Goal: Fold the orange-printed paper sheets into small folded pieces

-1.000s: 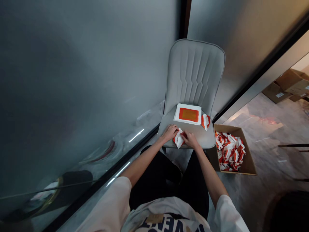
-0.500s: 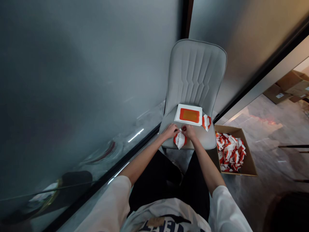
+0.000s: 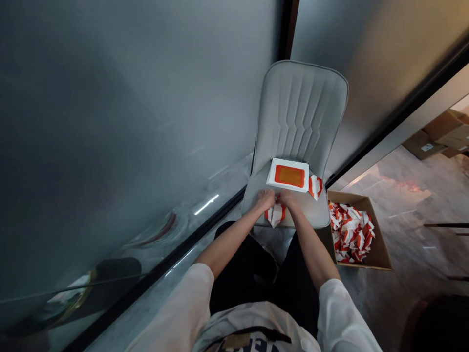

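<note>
A folded red-and-white paper piece lies near the front of the grey chair seat, its pointed end toward me. My left hand closes on its far left edge, fingers curled. On the far right edge, my right hand pinches the same paper. The fingertips of both hands are partly hidden. Just beyond them rests a stack of white sheets whose top one bears a red and orange rectangle. Another folded paper piece sits at the stack's right side.
A grey padded chair stands against a frosted glass wall. Right of the seat, an open cardboard box holds many folded red-and-white papers. More cardboard boxes are at far right on the floor.
My hands have drawn closer together at the far end of the folded paper, and the left one is more curled. The whole view has shifted slightly.
</note>
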Demonstrator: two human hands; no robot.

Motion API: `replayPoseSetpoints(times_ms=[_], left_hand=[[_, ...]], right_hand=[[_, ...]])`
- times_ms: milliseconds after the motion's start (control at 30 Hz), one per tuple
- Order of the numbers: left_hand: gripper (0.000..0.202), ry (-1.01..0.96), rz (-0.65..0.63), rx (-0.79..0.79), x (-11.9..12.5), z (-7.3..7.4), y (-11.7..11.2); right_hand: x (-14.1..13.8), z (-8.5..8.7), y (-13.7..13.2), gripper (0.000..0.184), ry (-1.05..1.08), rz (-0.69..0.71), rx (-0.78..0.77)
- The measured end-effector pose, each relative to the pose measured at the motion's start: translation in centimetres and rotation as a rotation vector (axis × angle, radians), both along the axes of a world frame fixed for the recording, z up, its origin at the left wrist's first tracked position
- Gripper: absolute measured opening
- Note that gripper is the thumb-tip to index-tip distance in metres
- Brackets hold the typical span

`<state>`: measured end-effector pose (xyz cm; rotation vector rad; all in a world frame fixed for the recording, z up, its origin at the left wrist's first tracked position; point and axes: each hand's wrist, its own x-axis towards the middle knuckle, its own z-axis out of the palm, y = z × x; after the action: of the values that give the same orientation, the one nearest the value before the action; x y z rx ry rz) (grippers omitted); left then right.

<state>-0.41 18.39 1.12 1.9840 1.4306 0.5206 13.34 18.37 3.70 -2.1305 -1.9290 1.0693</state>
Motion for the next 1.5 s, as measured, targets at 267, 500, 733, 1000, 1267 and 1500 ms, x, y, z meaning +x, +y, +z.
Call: replayPoseSetpoints(times_ms=[267,500,733,1000,1267,1500], left_hand=[[0.009,-0.11,-0.079,-0.095,-2.5,0.2,0.0],[0.037,-0.32,0.148,0.042,-8.1,-0.3,-6.9],[0.045,-0.551,0.211,-0.113,-8.0,-1.8,-13.2],[0.067,-0.82,0.208,-0.418,-5.9,-0.8,-15.0],[0.06,-0.819,0.3,-0.372,-4.8,-0.5,-17.0],[0.039,-0.797,0.403,-0.18,-4.1,-0.5,-18.7]], right_hand=[[2.2,-0.6,-1.5,0.017,0.396,0.023,0.07],[4.9,-1.9,-5.1,0.037,0.769,-0.115,0.132],[5.6,-2.6,-10.5,0.046,0.973,-0.341,0.237],[5.2,-2.4,-15.4,0.051,1.039,-0.48,0.331],[4.7,-2.2,-19.1,0.062,1.053,-0.522,0.371],[4.4,-2.2,-21.5,0.053,1.144,-0.467,0.177]])
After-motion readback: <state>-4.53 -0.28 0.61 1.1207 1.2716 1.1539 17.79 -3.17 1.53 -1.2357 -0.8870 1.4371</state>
